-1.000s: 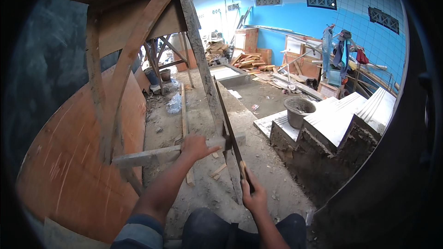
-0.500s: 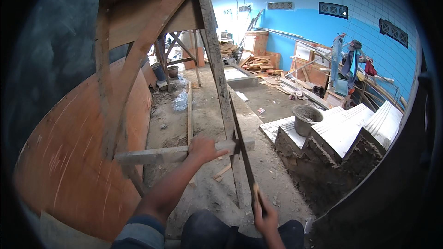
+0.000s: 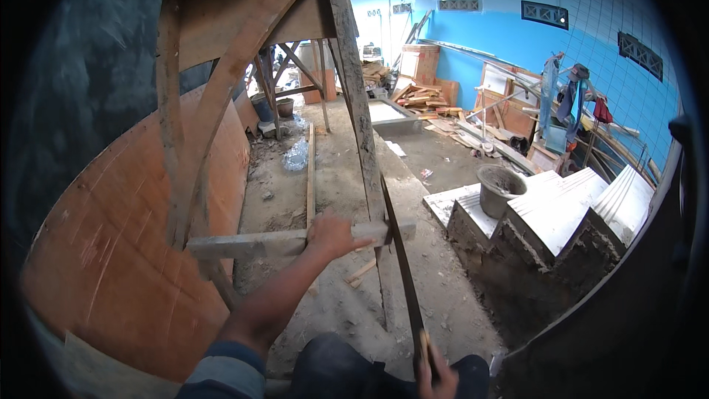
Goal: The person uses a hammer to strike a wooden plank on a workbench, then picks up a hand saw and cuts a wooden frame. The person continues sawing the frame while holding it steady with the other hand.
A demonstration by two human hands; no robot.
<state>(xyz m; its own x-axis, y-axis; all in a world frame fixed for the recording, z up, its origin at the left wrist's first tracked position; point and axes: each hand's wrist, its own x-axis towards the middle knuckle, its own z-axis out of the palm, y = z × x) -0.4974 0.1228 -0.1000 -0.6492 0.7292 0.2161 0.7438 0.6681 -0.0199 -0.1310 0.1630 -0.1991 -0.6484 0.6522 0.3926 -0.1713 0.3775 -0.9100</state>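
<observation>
A handsaw (image 3: 405, 273) crosses the right end of a horizontal wooden crossbar (image 3: 251, 245), just right of an upright post (image 3: 363, 125). My right hand (image 3: 439, 377) grips the saw's handle low in the view, close to my knee. My left hand (image 3: 332, 235) is wrapped over the crossbar left of the post, with its thumb stretched along the wood toward the blade. The crossbar belongs to a wooden frame whose curved brace (image 3: 236, 66) rises to boards overhead. How deep the blade sits in the wood cannot be made out.
A large plywood sheet (image 3: 140, 236) leans on the left. White-topped steps (image 3: 554, 210) rise at the right, with a mortar-stained bucket (image 3: 501, 191) on them. A long wooden strip (image 3: 311, 177) and a plastic bag (image 3: 296, 156) lie on the floor. Scrap wood (image 3: 425, 97) is piled farther back.
My right hand has moved down and slightly right, drawing the saw back toward me. My left hand keeps its hold on the crossbar. The whole view has shifted a little.
</observation>
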